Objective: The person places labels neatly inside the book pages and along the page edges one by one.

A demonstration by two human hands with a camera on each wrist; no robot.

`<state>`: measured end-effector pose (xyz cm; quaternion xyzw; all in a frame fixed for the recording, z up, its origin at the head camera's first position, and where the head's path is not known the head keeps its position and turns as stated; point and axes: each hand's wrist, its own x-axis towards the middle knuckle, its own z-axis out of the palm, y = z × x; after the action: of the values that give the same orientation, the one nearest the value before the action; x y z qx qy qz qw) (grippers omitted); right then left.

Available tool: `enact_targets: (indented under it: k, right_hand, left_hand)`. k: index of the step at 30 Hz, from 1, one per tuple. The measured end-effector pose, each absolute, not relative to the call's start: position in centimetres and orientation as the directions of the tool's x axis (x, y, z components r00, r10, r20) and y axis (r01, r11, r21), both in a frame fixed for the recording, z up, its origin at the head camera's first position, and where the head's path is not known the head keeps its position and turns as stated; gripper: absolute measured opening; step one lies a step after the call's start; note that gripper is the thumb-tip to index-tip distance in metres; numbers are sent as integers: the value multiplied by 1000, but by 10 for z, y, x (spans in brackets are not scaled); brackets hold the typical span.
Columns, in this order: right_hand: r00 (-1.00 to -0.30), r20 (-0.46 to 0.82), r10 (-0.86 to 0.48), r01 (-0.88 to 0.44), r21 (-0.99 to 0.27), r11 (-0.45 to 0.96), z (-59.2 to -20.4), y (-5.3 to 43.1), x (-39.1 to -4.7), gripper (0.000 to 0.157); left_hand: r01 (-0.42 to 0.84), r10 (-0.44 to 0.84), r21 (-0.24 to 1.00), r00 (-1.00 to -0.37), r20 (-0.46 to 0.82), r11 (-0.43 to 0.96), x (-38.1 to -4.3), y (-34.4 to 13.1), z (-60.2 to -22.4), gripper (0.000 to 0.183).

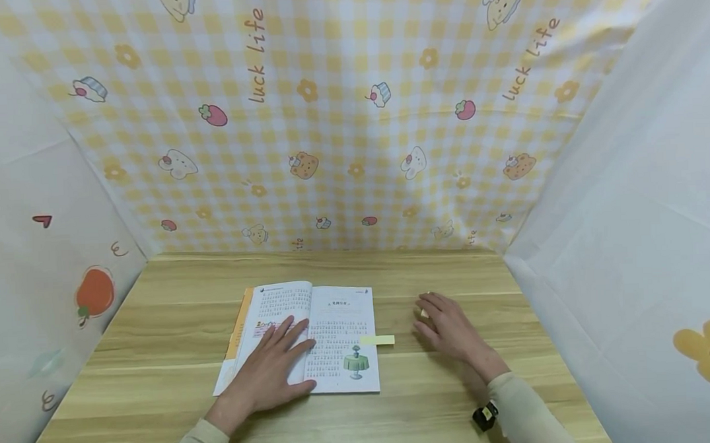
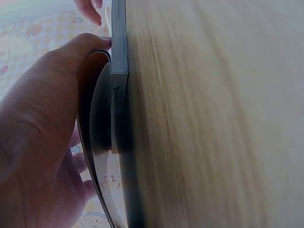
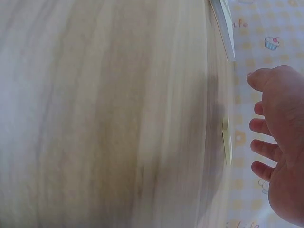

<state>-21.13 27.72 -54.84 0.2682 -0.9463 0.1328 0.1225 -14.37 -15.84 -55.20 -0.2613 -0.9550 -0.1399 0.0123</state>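
Note:
An open book point(image 1: 341, 314) with printed text lies on the wooden table. My left hand point(image 1: 269, 372) rests on its left page with fingers spread, the thumb near the lower part of the fold. From the edge of the right page a pale yellow sticky note point(image 1: 385, 340) sticks out, beside a picture of a round green table. To the right of the book, my right hand point(image 1: 453, 329) hovers with loosely bent fingers and nothing in them. Below those fingers a small yellow paper piece point(image 3: 226, 140) lies on the tabletop, partly hidden in the head view.
The wooden table point(image 1: 435, 416) reaches back to a yellow checked cloth point(image 1: 351, 129) with cartoon prints. White cloth sides point(image 1: 647, 235) stand at left and right. A black device point(image 1: 485, 416) is strapped at my right wrist.

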Motion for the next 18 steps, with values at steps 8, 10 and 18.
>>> enact_targets:
  k: [8, 10, 18]
  right_hand:
    - [-818, 352, -456, -537, -181, 824, -548, 288, -220, 53]
    - [-820, 354, -449, -532, -183, 827, -549, 290, -222, 53]
    - [-856, 308, -414, -485, -204, 850, -550, 296, -229, 55]
  left_hand:
    - [502, 495, 265, -863, 99, 823, -144, -159, -553, 77]
    - [501, 494, 266, -864, 99, 823, -144, -159, -553, 77]
    - [498, 493, 266, -865, 92, 825, -144, -158, -553, 78]
